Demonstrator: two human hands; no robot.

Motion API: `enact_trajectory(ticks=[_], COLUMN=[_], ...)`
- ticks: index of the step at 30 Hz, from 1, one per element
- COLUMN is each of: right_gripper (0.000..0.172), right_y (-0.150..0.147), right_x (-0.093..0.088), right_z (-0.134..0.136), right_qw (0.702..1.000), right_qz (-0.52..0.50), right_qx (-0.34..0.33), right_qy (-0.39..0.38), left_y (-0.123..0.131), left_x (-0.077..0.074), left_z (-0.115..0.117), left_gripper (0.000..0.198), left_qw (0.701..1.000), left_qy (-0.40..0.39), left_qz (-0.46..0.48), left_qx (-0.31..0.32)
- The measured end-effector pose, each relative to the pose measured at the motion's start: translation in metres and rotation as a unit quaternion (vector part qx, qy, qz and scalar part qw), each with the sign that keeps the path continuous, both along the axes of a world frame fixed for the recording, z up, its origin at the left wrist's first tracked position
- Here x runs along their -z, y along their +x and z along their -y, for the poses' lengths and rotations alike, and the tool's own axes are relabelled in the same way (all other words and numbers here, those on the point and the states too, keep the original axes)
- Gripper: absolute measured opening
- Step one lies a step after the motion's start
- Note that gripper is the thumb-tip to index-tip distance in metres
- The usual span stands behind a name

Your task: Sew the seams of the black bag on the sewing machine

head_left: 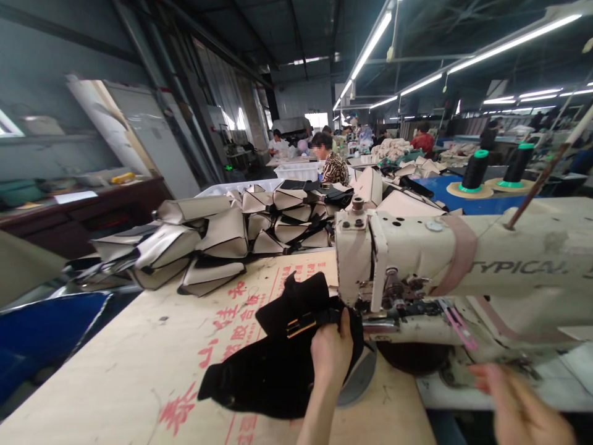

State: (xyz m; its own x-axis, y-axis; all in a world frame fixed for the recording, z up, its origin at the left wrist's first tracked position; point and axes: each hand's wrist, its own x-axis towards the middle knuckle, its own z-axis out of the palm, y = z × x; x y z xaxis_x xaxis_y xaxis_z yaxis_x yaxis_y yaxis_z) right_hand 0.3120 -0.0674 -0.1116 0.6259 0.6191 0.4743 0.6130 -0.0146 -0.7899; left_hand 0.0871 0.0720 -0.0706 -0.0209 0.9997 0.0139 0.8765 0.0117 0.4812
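My left hand is closed on a black bag with a gold-coloured metal clasp. The bag lies tilted on the plywood table, its right edge close to the sewing machine's arm. Part of a grey rounded piece shows below the bag's right side. The white sewing machine stands to the right of the bag, its head just above that edge. My right hand is at the lower right, apart from the bag and in front of the machine's base. Motion blurs its fingers, and I cannot make out anything in them.
Several beige bags with black edges are heaped along the table's far side. Pink-handled snips rest against the machine. Two black thread spools stand behind it. A blue bin is at the left. Co-workers sit farther back.
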Motion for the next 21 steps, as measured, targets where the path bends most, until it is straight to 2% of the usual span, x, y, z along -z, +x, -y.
enact_trajectory(ticks=[1, 3, 5, 7, 11, 16, 21], right_gripper=[0.039, 0.037, 0.037, 0.039, 0.038, 0.043, 0.046], right_y=[-0.034, -0.091, -0.128, -0.145, -0.150, -0.159, -0.167], right_x=[0.000, -0.001, -0.002, -0.002, 0.008, 0.020, 0.015], right_z=[-0.012, -0.039, -0.063, -0.079, -0.091, -0.100, -0.109], right_qw=[0.991, 0.942, 0.910, 0.899, 0.876, 0.842, 0.814], right_qz=[-0.076, -0.186, -0.252, -0.314, -0.429, -0.512, -0.561], right_qx=[-0.099, -0.256, -0.309, -0.294, -0.216, -0.160, -0.138], right_qy=[-0.052, -0.114, -0.115, -0.086, -0.048, -0.057, -0.059], left_y=[0.000, 0.000, -0.001, -0.002, -0.003, -0.004, -0.004], left_x=[0.000, 0.000, 0.000, -0.001, -0.002, -0.002, -0.003], left_z=[0.000, -0.001, -0.002, -0.003, -0.008, -0.019, -0.030], left_gripper=[0.052, 0.054, 0.055, 0.055, 0.049, 0.044, 0.043], left_qw=[1.000, 1.000, 1.000, 1.000, 0.999, 0.998, 0.998], left_qy=[-0.001, -0.005, -0.012, -0.018, -0.029, -0.046, -0.044], left_qz=[0.001, 0.003, 0.005, 0.006, 0.006, 0.003, 0.002], left_qx=[0.001, 0.007, 0.013, 0.019, 0.028, 0.036, 0.051])
